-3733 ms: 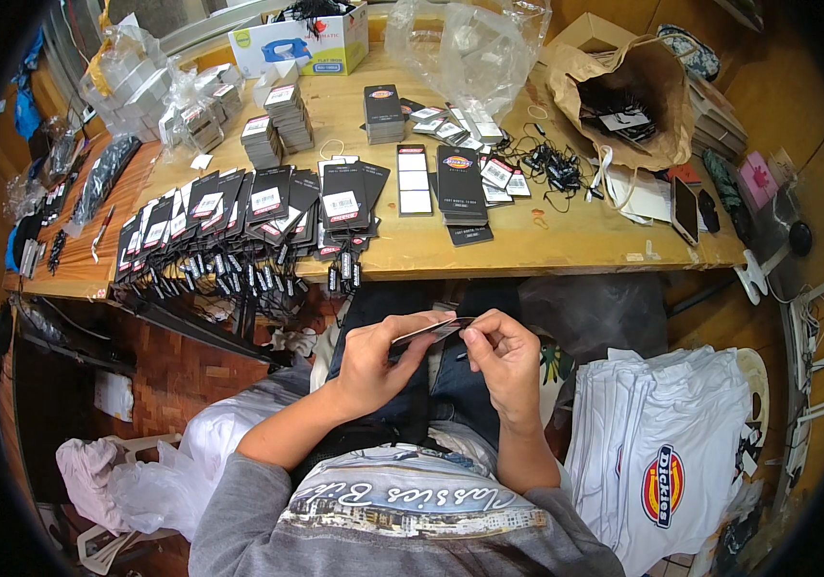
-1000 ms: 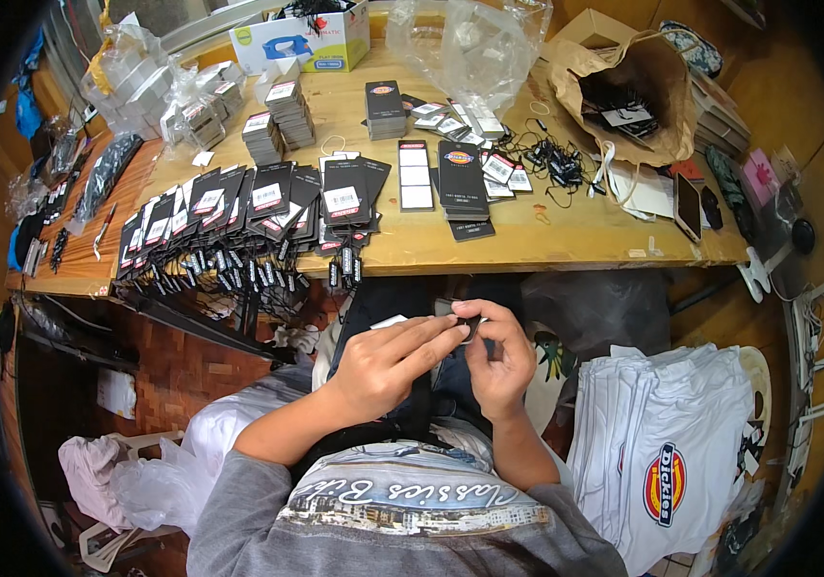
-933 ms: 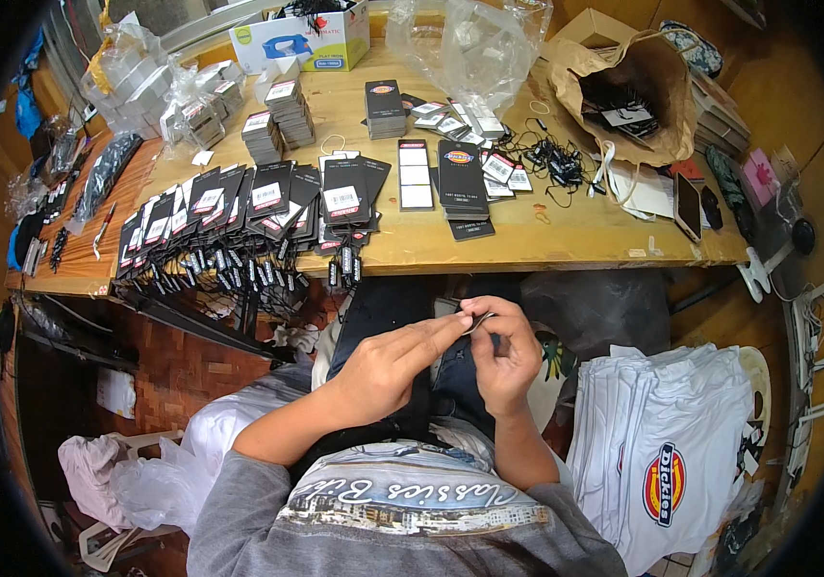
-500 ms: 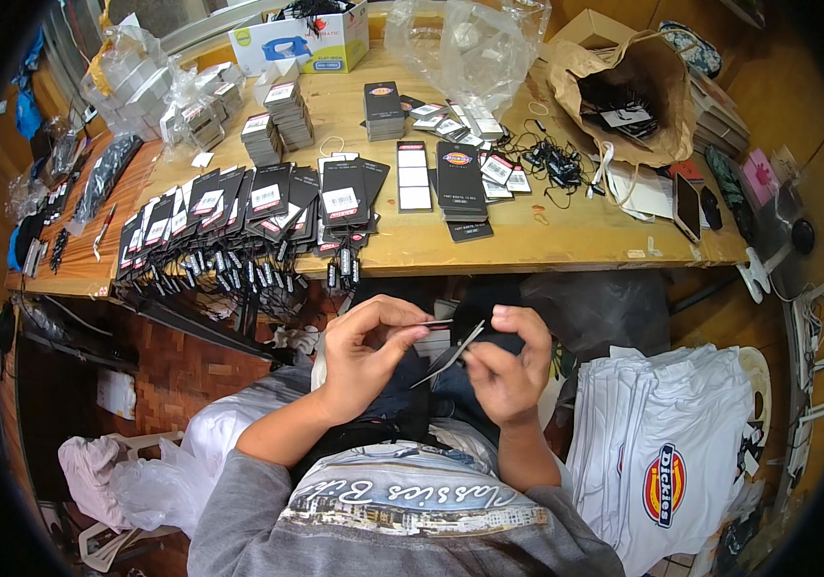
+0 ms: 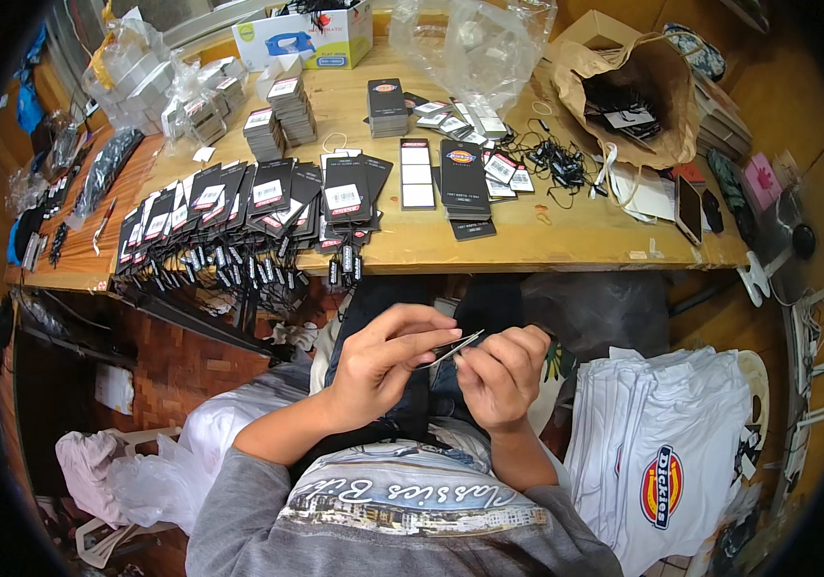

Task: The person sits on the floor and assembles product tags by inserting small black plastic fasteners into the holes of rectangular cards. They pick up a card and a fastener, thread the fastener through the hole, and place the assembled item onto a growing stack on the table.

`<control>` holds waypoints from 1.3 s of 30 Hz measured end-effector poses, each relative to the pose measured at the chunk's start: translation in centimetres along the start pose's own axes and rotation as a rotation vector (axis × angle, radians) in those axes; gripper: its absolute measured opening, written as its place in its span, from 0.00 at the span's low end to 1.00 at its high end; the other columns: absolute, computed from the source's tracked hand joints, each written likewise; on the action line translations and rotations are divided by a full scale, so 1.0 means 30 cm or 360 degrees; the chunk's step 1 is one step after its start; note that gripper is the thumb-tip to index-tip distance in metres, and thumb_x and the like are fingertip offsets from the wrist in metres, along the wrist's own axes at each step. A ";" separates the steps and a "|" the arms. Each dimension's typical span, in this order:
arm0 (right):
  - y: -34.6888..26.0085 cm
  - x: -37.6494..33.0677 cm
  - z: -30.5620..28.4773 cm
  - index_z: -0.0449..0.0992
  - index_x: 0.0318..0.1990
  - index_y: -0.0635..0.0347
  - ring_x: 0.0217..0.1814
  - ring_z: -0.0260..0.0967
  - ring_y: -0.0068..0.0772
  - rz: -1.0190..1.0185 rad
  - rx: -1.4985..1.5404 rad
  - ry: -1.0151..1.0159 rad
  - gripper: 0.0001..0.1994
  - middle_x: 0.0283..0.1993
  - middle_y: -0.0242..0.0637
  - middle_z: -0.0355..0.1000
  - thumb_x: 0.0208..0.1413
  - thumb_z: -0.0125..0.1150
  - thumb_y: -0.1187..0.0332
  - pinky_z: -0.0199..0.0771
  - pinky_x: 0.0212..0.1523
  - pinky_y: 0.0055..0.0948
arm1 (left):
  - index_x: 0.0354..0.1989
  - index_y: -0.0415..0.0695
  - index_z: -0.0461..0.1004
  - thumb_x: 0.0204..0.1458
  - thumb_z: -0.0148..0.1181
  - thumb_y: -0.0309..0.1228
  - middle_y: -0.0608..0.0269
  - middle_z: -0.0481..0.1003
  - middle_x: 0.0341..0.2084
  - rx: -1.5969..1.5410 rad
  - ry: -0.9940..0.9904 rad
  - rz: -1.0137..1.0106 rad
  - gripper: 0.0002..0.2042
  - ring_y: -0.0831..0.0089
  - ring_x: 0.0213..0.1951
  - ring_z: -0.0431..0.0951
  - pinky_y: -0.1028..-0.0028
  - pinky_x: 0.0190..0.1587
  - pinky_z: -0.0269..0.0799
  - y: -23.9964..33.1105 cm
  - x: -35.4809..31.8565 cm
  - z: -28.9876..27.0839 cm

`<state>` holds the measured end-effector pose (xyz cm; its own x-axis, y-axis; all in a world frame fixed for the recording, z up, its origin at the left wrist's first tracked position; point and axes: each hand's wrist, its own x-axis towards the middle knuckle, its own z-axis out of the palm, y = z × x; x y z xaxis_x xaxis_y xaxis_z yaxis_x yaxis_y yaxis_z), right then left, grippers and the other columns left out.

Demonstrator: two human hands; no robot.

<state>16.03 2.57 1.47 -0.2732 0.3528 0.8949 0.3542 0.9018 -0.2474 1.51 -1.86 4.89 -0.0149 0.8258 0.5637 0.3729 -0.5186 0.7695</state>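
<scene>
Over my lap, both hands meet at a pair of thin hang tags (image 5: 458,350), seen nearly edge-on. My left hand (image 5: 388,358) pinches them from the left between thumb and fingers. From the other side my right hand (image 5: 505,378) grips their right end with curled fingers. Beyond the hands on the table lie a stack of black hang tags (image 5: 464,183) and a black-edged card with white panels (image 5: 418,175). Further left spread many black tags with barcode stickers (image 5: 267,194), their black strings (image 5: 248,269) hanging at the table's front edge.
Stacked small tags (image 5: 289,108) stand farther back on the wooden table (image 5: 566,236). A tangle of black strings (image 5: 566,165) lies near a brown paper bag (image 5: 580,72) and a phone (image 5: 688,210). Folded white shirts (image 5: 614,423) are piled at my right.
My hands have come closer together. The tags, held apart in separate hands before, are now brought together, with my right fingers curled in more tightly.
</scene>
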 end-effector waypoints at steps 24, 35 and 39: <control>-0.020 0.026 0.022 0.69 0.24 0.62 0.31 0.64 0.36 0.0257 0.0390 -0.0020 0.06 0.28 0.37 0.65 0.36 0.60 0.75 0.60 0.33 0.33 | 0.29 0.36 0.71 0.35 0.55 0.16 0.56 0.70 0.26 -0.0123 -0.0163 0.0188 0.09 0.69 0.28 0.72 0.77 0.28 0.67 -0.036 0.007 -0.040; -0.023 0.026 0.038 0.68 0.23 0.63 0.31 0.64 0.37 0.0287 0.0540 -0.0120 0.07 0.28 0.37 0.64 0.35 0.59 0.77 0.61 0.33 0.33 | 0.25 0.36 0.72 0.39 0.58 0.23 0.61 0.70 0.25 -0.0483 -0.0273 -0.0160 0.04 0.77 0.26 0.69 0.80 0.28 0.64 -0.094 0.013 -0.045; -0.033 0.031 0.032 0.68 0.23 0.62 0.30 0.63 0.36 0.0349 0.0493 -0.0195 0.07 0.27 0.35 0.64 0.34 0.60 0.75 0.60 0.33 0.32 | 0.25 0.37 0.72 0.39 0.58 0.23 0.61 0.70 0.25 -0.0500 -0.0243 -0.0237 0.04 0.78 0.26 0.68 0.81 0.28 0.63 -0.092 0.002 -0.048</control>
<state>14.57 2.26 2.20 -0.3324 0.5557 0.7620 0.1349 0.8277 -0.5447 -0.86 -0.69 3.23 0.1000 0.9085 0.4057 0.0738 -0.4134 0.9075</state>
